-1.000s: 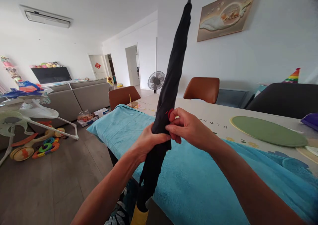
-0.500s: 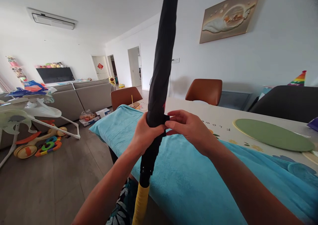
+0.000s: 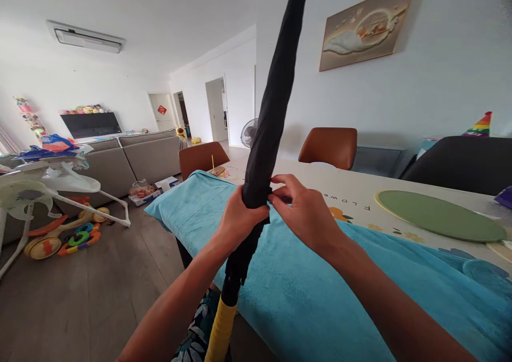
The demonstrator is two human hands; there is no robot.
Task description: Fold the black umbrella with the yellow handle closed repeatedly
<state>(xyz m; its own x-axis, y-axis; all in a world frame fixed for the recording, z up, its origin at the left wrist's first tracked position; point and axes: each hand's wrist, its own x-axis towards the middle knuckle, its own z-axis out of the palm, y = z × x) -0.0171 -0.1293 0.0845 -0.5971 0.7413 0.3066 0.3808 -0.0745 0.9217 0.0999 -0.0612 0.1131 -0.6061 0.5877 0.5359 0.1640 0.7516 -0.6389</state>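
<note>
A furled black umbrella (image 3: 272, 103) stands upright in front of me, its top leaning right and its yellow handle (image 3: 221, 330) pointing down. Around the lower part of the rolled canopy my left hand (image 3: 240, 218) is wrapped, thumb across the front. My right hand (image 3: 298, 204) pinches at the canopy's right side, where a short black closing strap (image 3: 269, 192) sticks out at the fingertips. The fingers partly hide the strap, and the umbrella's tip lies beyond the top of the view.
Beneath the umbrella a light blue cloth (image 3: 312, 282) covers part of the white table (image 3: 356, 183). A green oval placemat (image 3: 436, 215) lies to the right. Brown chairs (image 3: 330, 146) stand behind. On the left floor are toys (image 3: 80, 236) and a white-framed baby seat (image 3: 72, 181).
The umbrella's top has tilted further right and its handle has swung slightly left. The strap, which stuck out more plainly before, now lies closer to the canopy under my right fingers.
</note>
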